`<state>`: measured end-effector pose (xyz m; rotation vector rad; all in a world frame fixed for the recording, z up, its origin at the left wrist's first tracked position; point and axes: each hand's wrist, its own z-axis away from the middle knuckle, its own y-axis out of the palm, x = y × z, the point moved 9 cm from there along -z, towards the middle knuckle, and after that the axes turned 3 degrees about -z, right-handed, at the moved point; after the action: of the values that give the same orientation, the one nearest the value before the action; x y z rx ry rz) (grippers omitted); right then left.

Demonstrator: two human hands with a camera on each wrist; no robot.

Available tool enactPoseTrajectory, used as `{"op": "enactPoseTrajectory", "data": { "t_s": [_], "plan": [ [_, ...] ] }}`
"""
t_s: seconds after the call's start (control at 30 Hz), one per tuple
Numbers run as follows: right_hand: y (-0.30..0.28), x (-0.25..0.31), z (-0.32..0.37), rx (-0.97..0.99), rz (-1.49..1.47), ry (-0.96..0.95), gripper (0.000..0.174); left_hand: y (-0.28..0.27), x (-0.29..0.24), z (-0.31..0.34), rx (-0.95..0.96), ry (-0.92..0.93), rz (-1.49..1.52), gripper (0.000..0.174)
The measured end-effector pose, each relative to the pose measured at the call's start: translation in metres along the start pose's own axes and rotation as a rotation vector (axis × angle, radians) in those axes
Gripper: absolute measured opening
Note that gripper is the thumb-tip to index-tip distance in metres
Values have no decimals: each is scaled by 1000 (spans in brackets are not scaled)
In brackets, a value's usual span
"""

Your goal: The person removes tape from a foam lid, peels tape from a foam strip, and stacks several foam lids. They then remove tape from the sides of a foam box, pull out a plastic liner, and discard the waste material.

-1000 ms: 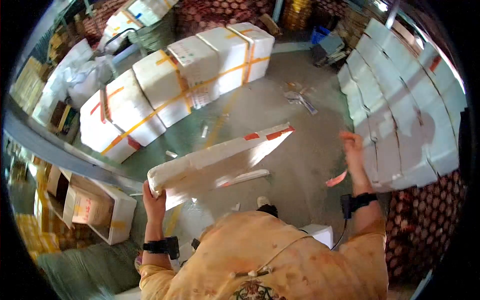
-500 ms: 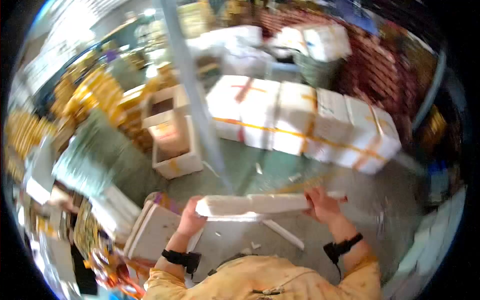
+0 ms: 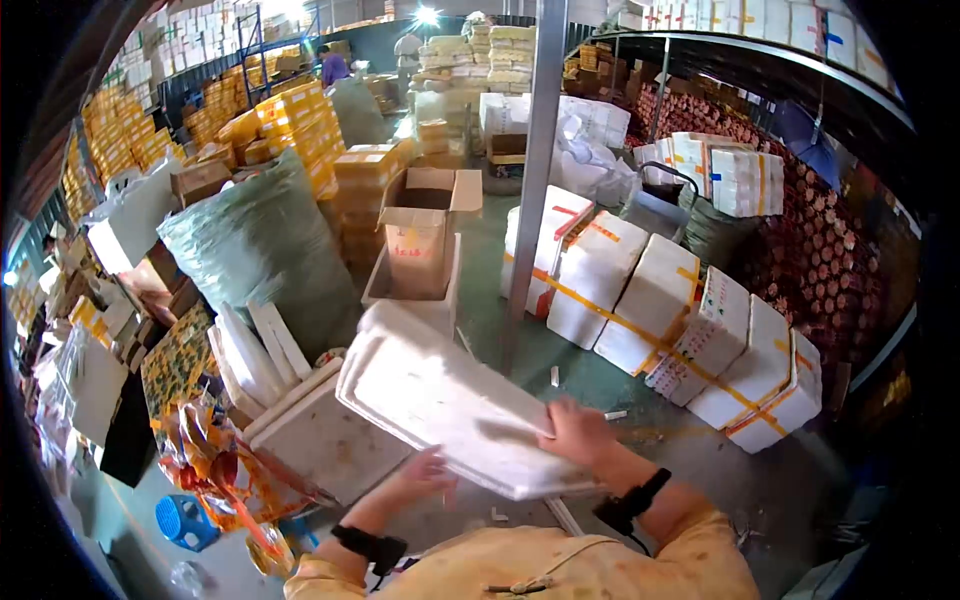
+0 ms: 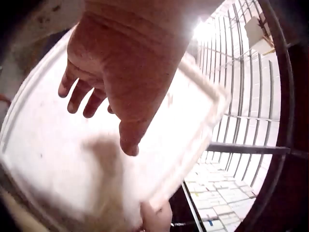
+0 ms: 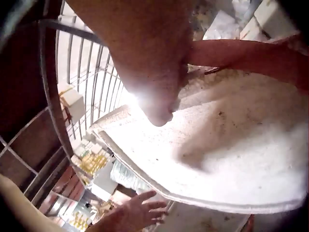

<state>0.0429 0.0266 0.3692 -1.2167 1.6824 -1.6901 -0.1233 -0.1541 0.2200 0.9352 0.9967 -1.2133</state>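
A white foam box lid (image 3: pixel 440 395), with a raised rim and scuffed face, hangs tilted in front of the person in the head view. The right hand (image 3: pixel 580 435) grips its near right edge, thumb over the face in the right wrist view. Beside the lid's near edge is the left hand (image 3: pixel 420 478), fingers spread and holding nothing. In the left wrist view the left hand (image 4: pixel 118 72) is extended in front of the lid face (image 4: pixel 58 135), its shadow falling on it. Below the lid, a larger dirty white foam panel (image 3: pixel 330 440) leans at the left.
Taped white foam boxes (image 3: pixel 670 320) stand in a row at right. A metal post (image 3: pixel 535 180) rises ahead, near a cardboard carton (image 3: pixel 415 250) in a foam box. At left are a green sack (image 3: pixel 265 230), a blue stool (image 3: pixel 186 522) and orange plastic wrapping (image 3: pixel 220 460).
The view has turned left. The left hand held the lid alone, then both hands held it; now the left has let go and the right grips it. The lid has tipped to show its broad face.
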Motion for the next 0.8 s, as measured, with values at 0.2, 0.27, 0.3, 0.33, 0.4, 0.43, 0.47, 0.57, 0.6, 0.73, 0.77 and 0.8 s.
{"op": "enactPoseTrajectory", "data": {
  "t_s": [0.2, 0.27, 0.3, 0.33, 0.4, 0.43, 0.47, 0.57, 0.6, 0.73, 0.77, 0.8],
  "plan": [
    [7, 94, 4, 78, -137, -413, 33, 74, -69, 8, -56, 404, 319, 59],
    [5, 101, 13, 172, -249, -488, 35, 68, -39, 19, -283, 210, 540, 54],
    [0, 109, 22, 164, -304, -563, 33, 75, -41, 27, -363, 228, 571, 49],
    [-2, 111, 30, 196, -340, -571, 32, 84, -47, 36, -421, 251, 571, 47],
    [-8, 109, 47, 262, -414, -583, 31, 105, -62, 55, -537, 294, 570, 44],
    [-12, 99, 54, 244, -500, -546, 26, 113, -45, 56, -577, 249, 558, 42],
    [-10, 87, 59, 225, -567, -510, 24, 126, -44, 58, -558, 257, 535, 42],
    [-1, 44, 72, 129, -748, -431, 19, 161, -36, 65, -563, 288, 505, 39],
    [-1, 31, 78, 151, -817, -370, 15, 169, -31, 70, -609, 302, 516, 38],
    [10, -3, 85, 284, -1207, -157, 3, 186, -7, 105, -855, 244, 588, 31],
    [-2, -3, 87, 275, -1126, -203, 1, 187, -7, 110, -829, 230, 530, 32],
    [-14, 0, 89, 274, -1050, -250, 4, 188, -4, 116, -803, 208, 477, 33]
  ]
}}
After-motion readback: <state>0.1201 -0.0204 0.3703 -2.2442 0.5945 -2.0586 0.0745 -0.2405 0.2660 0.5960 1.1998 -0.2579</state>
